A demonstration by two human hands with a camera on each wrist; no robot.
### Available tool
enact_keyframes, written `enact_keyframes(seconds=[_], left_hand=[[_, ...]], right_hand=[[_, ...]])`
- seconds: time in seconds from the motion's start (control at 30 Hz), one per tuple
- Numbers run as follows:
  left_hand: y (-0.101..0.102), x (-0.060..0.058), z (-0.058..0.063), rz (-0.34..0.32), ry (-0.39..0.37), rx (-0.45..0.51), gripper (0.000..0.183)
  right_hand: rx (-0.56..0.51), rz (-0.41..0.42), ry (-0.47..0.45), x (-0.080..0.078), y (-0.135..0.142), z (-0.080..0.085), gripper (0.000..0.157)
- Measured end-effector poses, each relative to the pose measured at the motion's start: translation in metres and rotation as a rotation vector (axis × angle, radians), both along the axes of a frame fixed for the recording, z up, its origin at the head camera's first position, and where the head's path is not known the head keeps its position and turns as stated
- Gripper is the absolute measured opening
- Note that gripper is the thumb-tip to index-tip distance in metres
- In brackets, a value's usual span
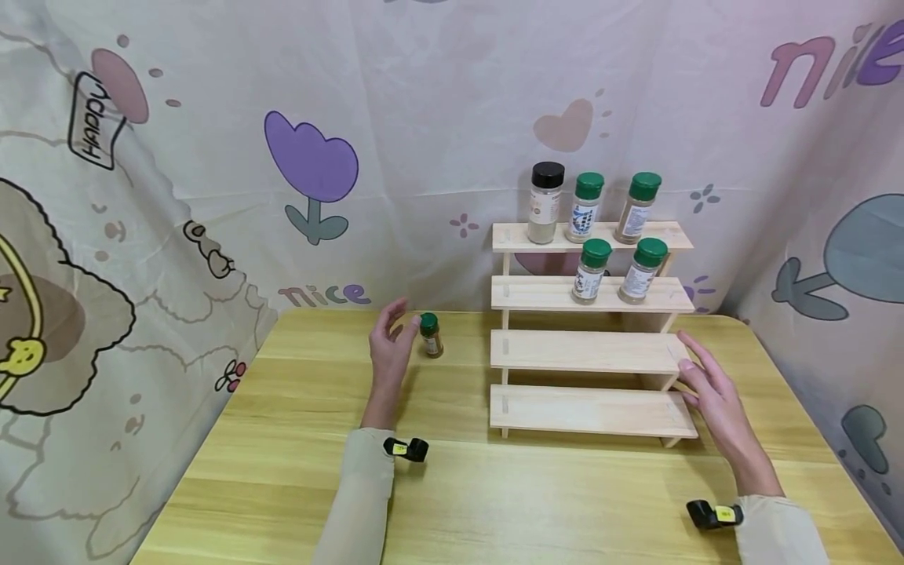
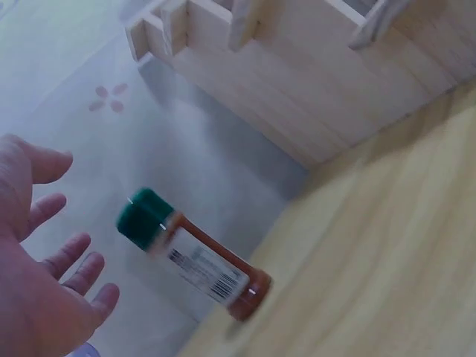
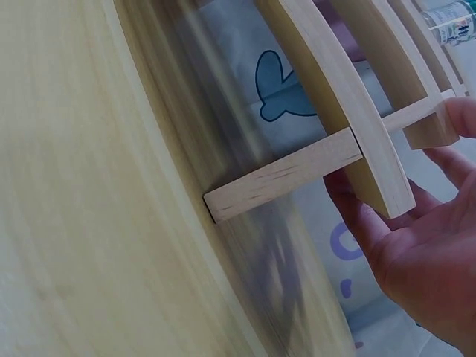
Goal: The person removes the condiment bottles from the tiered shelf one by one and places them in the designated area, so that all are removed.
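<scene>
A small spice jar (image 1: 431, 336) with a green cap and reddish-brown contents stands upright at the back of the table. Beside it is my left hand (image 1: 392, 353), fingers spread and loosely bent; the left wrist view shows a gap between hand (image 2: 52, 260) and jar (image 2: 204, 260). My right hand (image 1: 716, 396) holds the right end of a four-tier wooden rack (image 1: 589, 412) at its lower shelves. In the right wrist view, its fingers and thumb reach round the shelf ends (image 3: 383, 178), partly hidden behind the wood.
On the rack's top shelf stand a black-capped jar (image 1: 544, 205) and two green-capped jars (image 1: 583, 212). Two more green-capped jars (image 1: 589, 276) sit on the second shelf. A printed cloth (image 1: 424, 141) hangs behind the wooden table (image 1: 282, 471).
</scene>
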State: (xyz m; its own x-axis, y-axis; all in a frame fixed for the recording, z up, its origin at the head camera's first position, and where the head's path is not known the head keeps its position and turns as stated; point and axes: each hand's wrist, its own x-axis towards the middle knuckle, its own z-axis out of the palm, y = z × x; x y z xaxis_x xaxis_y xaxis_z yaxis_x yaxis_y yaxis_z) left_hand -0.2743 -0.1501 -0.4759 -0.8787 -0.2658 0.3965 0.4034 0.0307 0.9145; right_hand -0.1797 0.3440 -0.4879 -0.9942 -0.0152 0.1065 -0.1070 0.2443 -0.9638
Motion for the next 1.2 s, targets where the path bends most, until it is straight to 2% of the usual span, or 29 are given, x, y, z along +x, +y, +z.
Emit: enact_keyframes(seconds=[0.13, 0.23, 0.43, 0.57, 0.7, 0.9, 1.2], left_hand=[[0.004, 0.006, 0.013, 0.045, 0.092, -0.003, 0.037], [0.007, 0.012, 0.022, 0.050, 0.129, -0.005, 0.036], [0.022, 0.036, 0.052, -0.019, 0.191, -0.005, 0.033], [0.033, 0.045, 0.064, -0.068, 0.224, -0.026, 0.032], [0.043, 0.046, 0.063, -0.124, 0.229, -0.029, 0.033], [0.058, 0.042, 0.053, -0.204, 0.223, -0.049, 0.035], [0.080, 0.042, 0.052, -0.289, 0.235, -0.080, 0.033]], right_hand=[[0.010, -0.004, 0.012, 0.001, -0.001, 0.000, 0.056], [-0.014, -0.001, 0.026, 0.001, -0.002, 0.000, 0.056], [-0.005, -0.007, 0.029, 0.000, -0.003, 0.001, 0.057], [-0.006, -0.009, 0.033, 0.000, -0.003, 0.001, 0.056], [0.019, -0.018, 0.016, 0.002, -0.003, 0.002, 0.056], [0.031, -0.023, 0.003, 0.003, -0.003, 0.002, 0.056], [0.010, -0.021, 0.009, 0.002, -0.004, 0.001, 0.056]])
